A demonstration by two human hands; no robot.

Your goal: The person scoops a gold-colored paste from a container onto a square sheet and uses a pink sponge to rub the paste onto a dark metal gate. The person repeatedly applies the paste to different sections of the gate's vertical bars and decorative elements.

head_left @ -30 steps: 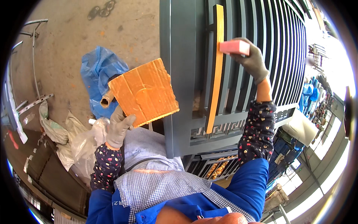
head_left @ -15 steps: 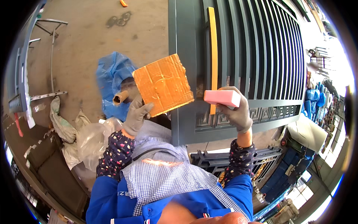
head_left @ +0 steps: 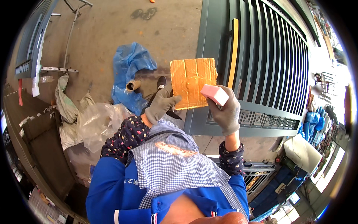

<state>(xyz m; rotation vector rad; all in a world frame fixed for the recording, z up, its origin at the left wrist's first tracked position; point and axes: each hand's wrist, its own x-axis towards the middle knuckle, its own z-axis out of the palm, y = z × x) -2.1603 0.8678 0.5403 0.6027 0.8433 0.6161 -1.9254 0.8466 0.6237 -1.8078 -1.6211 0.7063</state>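
Note:
In my gloved left hand (head_left: 161,105) is a square piece of cardboard (head_left: 190,76), gripped at its lower left edge, with shiny golden-brown smears on its face. My gloved right hand (head_left: 228,112) grips a pink foam block (head_left: 214,93). The block is in front of the cardboard's lower right part; whether they touch I cannot tell. Beyond my right hand lies a dark grey metal gate (head_left: 212,44) with long bars and a band of squared scroll ornaments. A yellow strip (head_left: 234,52) runs along one of its bars.
Blue plastic sheeting (head_left: 125,71) lies on the floor left of my hands, with a cardboard tube (head_left: 133,85) on it. Clear plastic (head_left: 99,127) and pale sacks (head_left: 67,100) are bunched nearer. Another grey metal panel (head_left: 31,48) stands at the far left.
My right hand has brought the pink foam block left, over the cardboard. The cardboard has turned more upright. The view has shifted, so the gate appears farther right.

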